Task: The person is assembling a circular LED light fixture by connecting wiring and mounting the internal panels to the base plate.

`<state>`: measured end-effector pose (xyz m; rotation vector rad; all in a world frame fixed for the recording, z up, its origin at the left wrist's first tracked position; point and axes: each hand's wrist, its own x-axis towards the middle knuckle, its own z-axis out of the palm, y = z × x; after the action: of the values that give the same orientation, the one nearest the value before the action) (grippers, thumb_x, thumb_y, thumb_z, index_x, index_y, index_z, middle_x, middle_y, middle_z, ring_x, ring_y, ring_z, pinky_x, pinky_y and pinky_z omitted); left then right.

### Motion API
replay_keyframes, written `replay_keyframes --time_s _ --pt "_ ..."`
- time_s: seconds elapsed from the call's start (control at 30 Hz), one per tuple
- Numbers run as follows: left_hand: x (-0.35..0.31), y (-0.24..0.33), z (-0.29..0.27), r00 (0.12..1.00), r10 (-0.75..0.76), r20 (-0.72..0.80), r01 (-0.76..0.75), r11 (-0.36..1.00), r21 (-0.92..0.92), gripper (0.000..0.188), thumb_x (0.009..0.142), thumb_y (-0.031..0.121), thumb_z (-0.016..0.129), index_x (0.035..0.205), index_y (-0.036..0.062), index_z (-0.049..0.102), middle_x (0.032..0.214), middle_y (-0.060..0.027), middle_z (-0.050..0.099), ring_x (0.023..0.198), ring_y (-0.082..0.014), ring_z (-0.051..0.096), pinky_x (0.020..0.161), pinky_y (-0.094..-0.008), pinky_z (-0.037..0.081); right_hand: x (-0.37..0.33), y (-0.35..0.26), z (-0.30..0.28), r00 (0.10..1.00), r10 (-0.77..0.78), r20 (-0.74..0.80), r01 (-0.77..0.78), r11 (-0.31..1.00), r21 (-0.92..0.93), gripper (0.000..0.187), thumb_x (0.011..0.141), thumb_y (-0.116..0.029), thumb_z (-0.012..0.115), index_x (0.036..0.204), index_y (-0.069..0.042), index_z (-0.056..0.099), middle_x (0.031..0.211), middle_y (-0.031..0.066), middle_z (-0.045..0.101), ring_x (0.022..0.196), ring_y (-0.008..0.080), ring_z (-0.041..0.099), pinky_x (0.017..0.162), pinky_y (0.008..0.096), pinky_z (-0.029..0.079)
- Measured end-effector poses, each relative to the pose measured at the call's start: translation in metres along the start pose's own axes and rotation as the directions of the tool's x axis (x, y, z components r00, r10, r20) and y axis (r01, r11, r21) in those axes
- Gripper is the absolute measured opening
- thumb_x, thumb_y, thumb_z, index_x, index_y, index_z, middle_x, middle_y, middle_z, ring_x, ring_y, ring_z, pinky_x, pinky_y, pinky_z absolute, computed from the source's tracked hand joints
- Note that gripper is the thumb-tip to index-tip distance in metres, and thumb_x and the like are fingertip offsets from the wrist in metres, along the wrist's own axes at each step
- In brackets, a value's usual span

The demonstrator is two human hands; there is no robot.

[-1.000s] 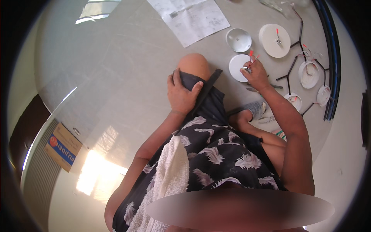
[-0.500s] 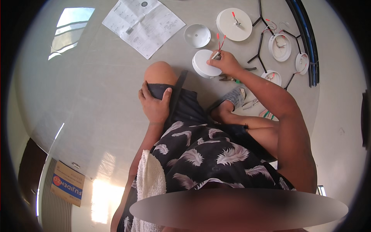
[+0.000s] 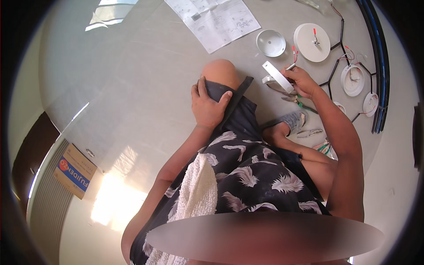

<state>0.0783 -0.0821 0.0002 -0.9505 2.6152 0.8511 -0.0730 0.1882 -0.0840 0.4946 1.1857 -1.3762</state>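
My right hand (image 3: pixel 304 83) grips a white round lamp disc (image 3: pixel 277 77) by the short metal stem at its middle. The disc is tipped up on edge above the floor, and a white part pokes out on its far side. Red-tipped wires (image 3: pixel 294 54) rise from the stem. My left hand (image 3: pixel 208 107) rests open over my left knee, fingers apart on the dark shorts, holding nothing. Green-handled pliers (image 3: pixel 297 101) lie just below the disc. Beyond it sits a white bowl-shaped cover (image 3: pixel 270 43), beside a larger white disc (image 3: pixel 312 43) with a wire.
A creased instruction sheet (image 3: pixel 216 26) lies at the far side. On the right, a black branching lamp frame (image 3: pixel 333 74) carries white round cups (image 3: pixel 353 80) with wires. Thick black tubes (image 3: pixel 379 66) curve past it. A cardboard box (image 3: pixel 74 171) stands far left.
The disc in my right hand has turned from nearly flat to edge-on. My left hand stays on the knee. The whole view has swung, so things appear further right.
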Motion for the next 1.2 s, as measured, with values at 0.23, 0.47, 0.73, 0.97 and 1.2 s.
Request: replay_keyframes --time_s 0.23,0.47,0.73,0.97,1.2 --pt "-0.002 -0.001 -0.001 0.999 -0.016 0.039 0.017 0.999 -0.029 0.085 0.070 0.046 0.070 0.132 0.0004 0.034 0.127 -0.0260 0.038 0.117 -0.0398 0.041 0.095 -0.0433 0.038 -0.012 -0.018 0.018 0.996 -0.009 0.092 -0.003 0.992 0.126 0.031 0.091 -0.026 0.054 0.112 -0.004 0.051 0.098 0.0083 0.061 0.080 0.0153 0.063 0.065 0.0338 0.057" --pt "-0.003 -0.007 0.006 1.000 0.024 -0.006 -0.024 1.000 -0.006 0.086 0.068 0.049 0.070 0.133 0.0039 0.034 0.124 -0.0259 0.039 0.111 -0.0414 0.046 0.091 -0.0449 0.042 -0.006 -0.020 0.026 0.986 -0.005 0.165 -0.036 0.968 0.247 0.033 0.092 -0.026 0.051 0.116 -0.003 0.052 0.104 0.0093 0.061 0.087 0.0179 0.062 0.064 0.0352 0.057" --pt "-0.001 -0.006 0.006 1.000 0.022 0.007 -0.022 0.999 -0.025 0.085 0.069 0.048 0.069 0.132 0.0040 0.035 0.125 -0.0259 0.038 0.113 -0.0410 0.044 0.092 -0.0449 0.040 0.005 -0.015 0.018 0.969 -0.037 0.243 -0.048 0.941 0.335 0.040 0.090 -0.032 0.049 0.119 -0.005 0.051 0.111 0.0124 0.059 0.099 0.0266 0.059 0.075 0.0414 0.054" --pt "0.001 -0.007 0.002 0.999 -0.008 0.039 0.013 0.994 -0.111 0.084 0.069 0.047 0.070 0.132 0.0029 0.035 0.126 -0.0265 0.037 0.116 -0.0410 0.042 0.094 -0.0449 0.038 0.004 -0.018 0.014 0.954 -0.105 0.280 -0.002 0.934 0.357 0.046 0.091 -0.033 0.044 0.126 -0.003 0.046 0.119 0.0156 0.055 0.107 0.0350 0.056 0.078 0.0440 0.053" --pt "0.011 0.023 -0.003 0.828 0.554 -0.083 -0.547 0.768 -0.333 0.051 0.076 0.021 0.072 0.114 -0.0010 0.045 0.104 -0.0164 0.054 0.091 -0.0301 0.056 0.081 -0.0363 0.044 -0.009 -0.025 0.014 0.930 -0.203 0.308 0.056 0.903 0.427 0.040 0.091 -0.033 0.048 0.120 -0.006 0.052 0.114 0.0106 0.058 0.103 0.0253 0.058 0.080 0.0455 0.052"
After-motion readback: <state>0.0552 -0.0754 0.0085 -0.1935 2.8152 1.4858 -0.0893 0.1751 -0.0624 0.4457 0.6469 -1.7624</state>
